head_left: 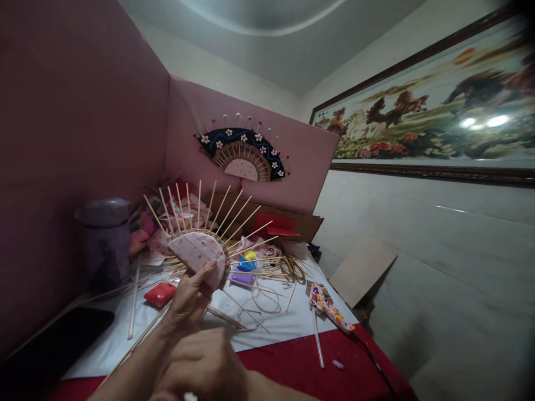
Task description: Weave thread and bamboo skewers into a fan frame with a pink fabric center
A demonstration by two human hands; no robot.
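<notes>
A half-round fan base [199, 253], covered in pale fabric with small red dots, is pinched in my left hand [189, 301]. Thin wooden sticks spread outward from its woven, curved edge like rays. The left thumb lies on the fabric face, and the other fingers are mostly hidden behind it. My right hand [203, 359] is low in front, close to my left forearm and apart from the fan. Its fingers are curled in and slightly blurred, so whatever they hold, if anything, is hidden.
A finished dark fan [244, 146] with flowers hangs on the pink board. On the table lie a flower-patterned glue gun [330, 309], a clear glue stick [318, 340], scissors [292, 268], clay packets [159, 294] and loose sticks. A purple tumbler [104, 245] and black phone [62, 342] are left.
</notes>
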